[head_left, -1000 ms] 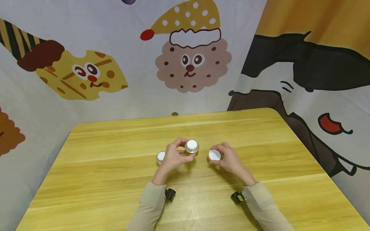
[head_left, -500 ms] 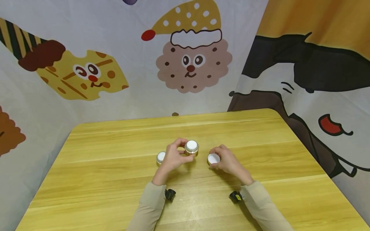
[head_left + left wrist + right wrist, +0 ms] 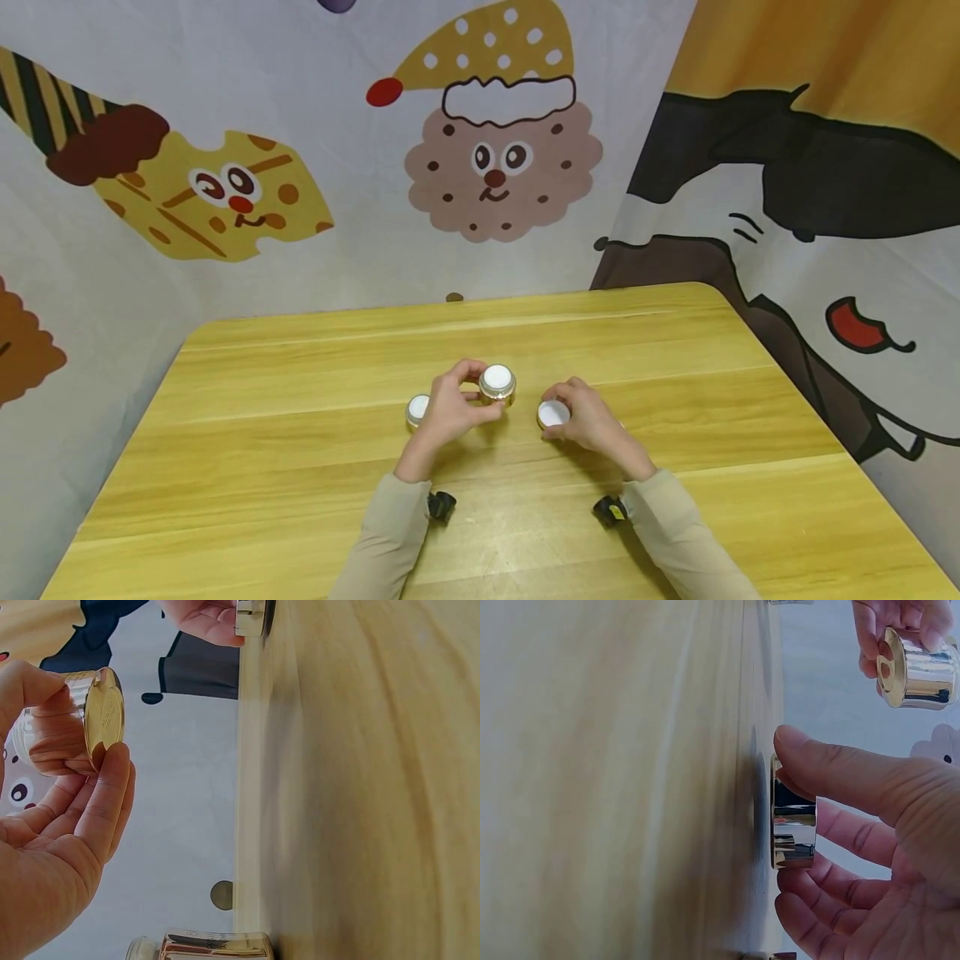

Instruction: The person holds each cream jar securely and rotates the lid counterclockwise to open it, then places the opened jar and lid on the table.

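Observation:
My left hand holds a shiny gold jar above the table, its white round top facing up. In the left wrist view, the thumb and fingers grip the jar's side and its gold base shows. My right hand pinches a gold lid by its rim, white inside upward, low over the table. Whether the lid touches the wood cannot be told. A second gold jar with a white top stands on the table left of my left hand, partly hidden by it.
The wood-grain table lies under both hands. A patterned cloth hangs behind its far edge. A small gold object shows at the bottom of the right wrist view, mostly cut off. Black wrist cameras sit at both cuffs.
My right hand has moved slightly left and lower with the lid, mostly in the first half second. The left hand and its jar have stayed in place.

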The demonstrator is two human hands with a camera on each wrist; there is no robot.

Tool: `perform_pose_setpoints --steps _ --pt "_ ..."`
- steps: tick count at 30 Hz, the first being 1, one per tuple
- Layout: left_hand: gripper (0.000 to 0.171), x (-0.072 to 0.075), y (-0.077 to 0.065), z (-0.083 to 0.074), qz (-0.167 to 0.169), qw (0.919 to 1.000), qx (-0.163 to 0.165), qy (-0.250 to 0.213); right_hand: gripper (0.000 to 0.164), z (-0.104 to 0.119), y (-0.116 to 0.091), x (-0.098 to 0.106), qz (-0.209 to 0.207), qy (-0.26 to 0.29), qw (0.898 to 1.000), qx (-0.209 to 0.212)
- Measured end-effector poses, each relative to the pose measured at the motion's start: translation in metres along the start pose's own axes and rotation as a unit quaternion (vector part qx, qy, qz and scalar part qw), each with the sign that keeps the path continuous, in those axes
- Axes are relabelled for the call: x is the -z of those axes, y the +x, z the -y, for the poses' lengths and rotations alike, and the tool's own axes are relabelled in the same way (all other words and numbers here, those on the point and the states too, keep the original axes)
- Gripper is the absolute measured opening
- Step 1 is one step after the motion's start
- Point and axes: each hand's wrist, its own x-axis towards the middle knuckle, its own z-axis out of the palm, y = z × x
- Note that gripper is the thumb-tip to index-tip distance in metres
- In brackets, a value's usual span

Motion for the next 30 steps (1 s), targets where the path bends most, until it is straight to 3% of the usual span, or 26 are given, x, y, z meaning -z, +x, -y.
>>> perform_pose_setpoints --steps 17,24,30 --pt "0.041 -0.001 0.0 0.001 0.004 1.0 0.0 -0.001 0.04 -0.003 0.002 -0.001 0.014 -0.006 1.0 0.023" --pt "0.046 -0.007 0.008 0.036 -0.007 1.0 0.0 -0.004 0.039 -0.004 0.001 -0.002 0.01 0.011 0.999 0.034" --pt "0.044 -0.007 0.009 0.042 0.002 0.9998 -0.004 0.017 0.039 -0.006 0.001 -0.003 0.011 0.015 0.999 0.036"
